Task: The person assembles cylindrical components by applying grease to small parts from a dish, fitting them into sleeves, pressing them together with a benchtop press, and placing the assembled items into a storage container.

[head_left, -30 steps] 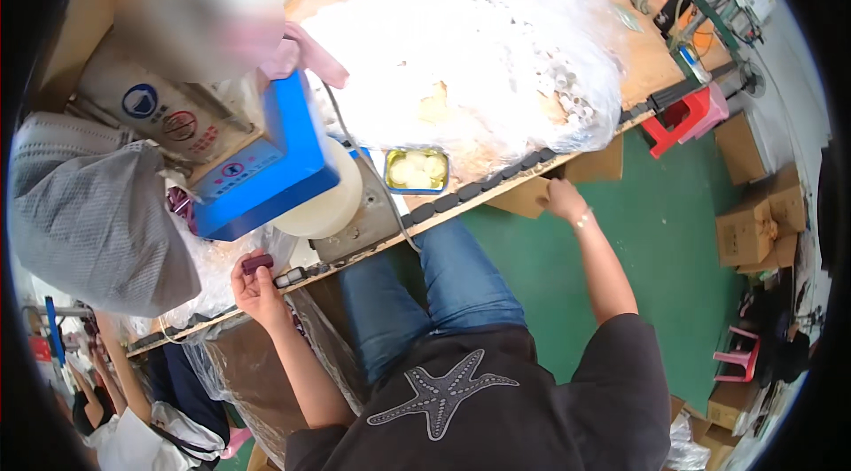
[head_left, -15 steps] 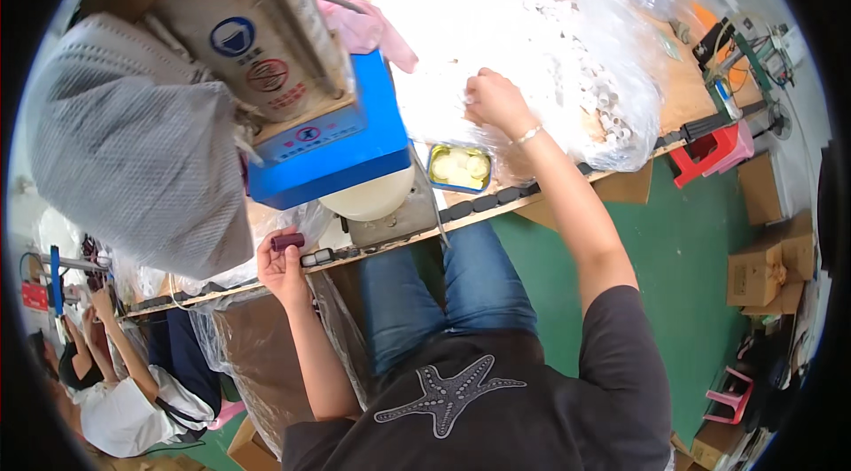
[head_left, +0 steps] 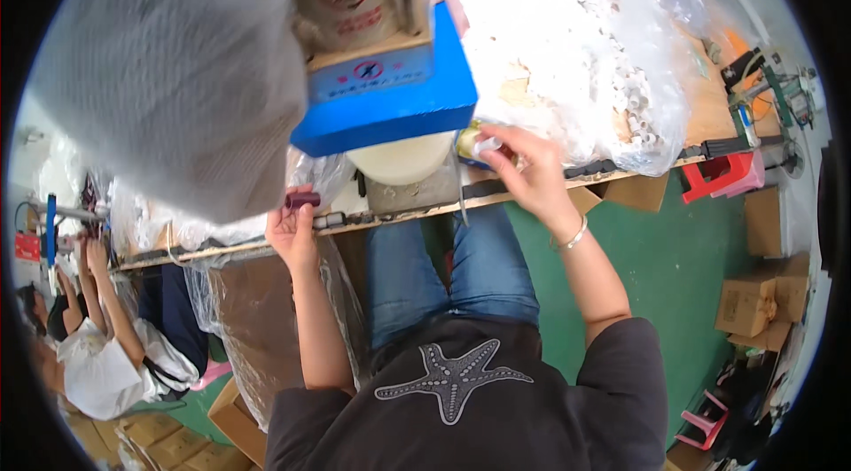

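My left hand (head_left: 293, 230) pinches a short dark maroon tube (head_left: 303, 200) by the bench's front edge. The thumb and fingers of my right hand (head_left: 532, 171) are closed on a small white tube (head_left: 487, 145). That hand is beside a small blue tin (head_left: 466, 148) with pale yellowish contents, and partly covers it. Between my hands stands a machine with a blue block (head_left: 390, 103) over a cream-coloured round part (head_left: 403, 158). Beyond the right hand, many small white tubes (head_left: 634, 108) lie heaped on clear plastic sheeting.
A large grey cloth (head_left: 177, 72) hangs at the upper left, close to the machine. Dark padding lines the bench edge (head_left: 612, 166). Cardboard boxes (head_left: 749, 304) and a red stool (head_left: 706, 177) stand to the right. Another person in a white top (head_left: 97, 365) works at the left.
My right hand has come back from the heap of white tubes to the tin, with a white tube now showing in it. My left hand still holds the maroon tube. The view has shifted.
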`<state>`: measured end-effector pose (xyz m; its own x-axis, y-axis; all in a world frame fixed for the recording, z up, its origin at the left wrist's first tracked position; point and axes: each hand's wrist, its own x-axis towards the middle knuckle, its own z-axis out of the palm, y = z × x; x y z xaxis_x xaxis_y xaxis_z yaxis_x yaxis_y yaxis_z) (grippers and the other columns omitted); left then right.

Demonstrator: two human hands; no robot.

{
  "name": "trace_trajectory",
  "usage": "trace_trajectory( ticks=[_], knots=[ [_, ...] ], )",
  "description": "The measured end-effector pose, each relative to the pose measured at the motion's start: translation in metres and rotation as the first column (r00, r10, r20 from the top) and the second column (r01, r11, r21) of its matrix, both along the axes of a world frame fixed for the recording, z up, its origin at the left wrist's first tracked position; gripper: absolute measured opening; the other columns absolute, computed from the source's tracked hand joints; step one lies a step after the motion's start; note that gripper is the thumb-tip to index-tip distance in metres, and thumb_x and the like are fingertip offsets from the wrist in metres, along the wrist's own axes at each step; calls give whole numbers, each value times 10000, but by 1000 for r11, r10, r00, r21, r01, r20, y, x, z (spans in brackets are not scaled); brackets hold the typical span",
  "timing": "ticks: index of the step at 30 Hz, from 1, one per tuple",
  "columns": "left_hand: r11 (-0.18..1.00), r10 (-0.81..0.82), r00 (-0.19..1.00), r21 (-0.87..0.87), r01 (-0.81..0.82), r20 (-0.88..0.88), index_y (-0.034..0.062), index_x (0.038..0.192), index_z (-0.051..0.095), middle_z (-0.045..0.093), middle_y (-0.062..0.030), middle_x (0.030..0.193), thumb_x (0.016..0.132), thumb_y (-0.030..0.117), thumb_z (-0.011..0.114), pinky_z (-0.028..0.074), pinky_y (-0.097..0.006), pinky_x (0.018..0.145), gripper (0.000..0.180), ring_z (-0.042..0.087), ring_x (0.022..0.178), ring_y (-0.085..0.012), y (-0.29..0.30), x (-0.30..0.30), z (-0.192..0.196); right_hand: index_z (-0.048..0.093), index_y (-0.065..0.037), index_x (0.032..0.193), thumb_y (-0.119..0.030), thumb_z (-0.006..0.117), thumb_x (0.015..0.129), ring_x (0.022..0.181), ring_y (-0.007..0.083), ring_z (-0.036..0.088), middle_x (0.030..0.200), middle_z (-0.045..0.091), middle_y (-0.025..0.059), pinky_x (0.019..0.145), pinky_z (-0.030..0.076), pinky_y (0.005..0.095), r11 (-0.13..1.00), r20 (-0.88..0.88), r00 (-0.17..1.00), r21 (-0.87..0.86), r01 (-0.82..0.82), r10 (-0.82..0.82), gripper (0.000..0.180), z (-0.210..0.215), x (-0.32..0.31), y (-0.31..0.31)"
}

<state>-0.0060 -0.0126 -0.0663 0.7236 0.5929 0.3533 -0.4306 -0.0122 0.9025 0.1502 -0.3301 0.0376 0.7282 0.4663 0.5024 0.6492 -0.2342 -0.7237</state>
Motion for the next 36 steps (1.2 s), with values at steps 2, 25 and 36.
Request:
trace_trajectory(
  ticks=[2, 25, 36],
  knots=[
    [999, -5, 999, -42, 3, -52, -45, 1236, 526, 633, -199, 1178, 889, -37, 625, 484, -293, 936, 361, 623, 1021, -176, -6, 3, 8, 662, -3, 1076, -51, 663, 871, 765, 241, 667, 911, 685, 134, 681, 525, 321, 992, -75, 989, 19, -125, 126, 210, -10, -20, 17],
    [789, 102, 992, 613, -38, -70, -8, 1108, 655, 674, -57, 983, 726, -120, 711, 459, -236, 714, 402, 562, 783, -109, -80, 17, 84, 636, 16, 965, -71, 716, 831, 662, 278, 607, 876, 622, 151, 611, 497, 356, 969, -180, 973, -174, -178, 146, 179, -25, -43, 49],
    [840, 192, 962, 539, -59, -194, 5, 947, 596, 599, -110, 800, 758, 29, 756, 477, -326, 614, 248, 599, 687, -233, -131, 45, 53, 667, 17, 1077, 33, 702, 801, 677, 146, 612, 1008, 676, 133, 609, 496, 258, 998, -104, 993, 47, -51, 56, 279, -35, -64, 9]
  ],
)
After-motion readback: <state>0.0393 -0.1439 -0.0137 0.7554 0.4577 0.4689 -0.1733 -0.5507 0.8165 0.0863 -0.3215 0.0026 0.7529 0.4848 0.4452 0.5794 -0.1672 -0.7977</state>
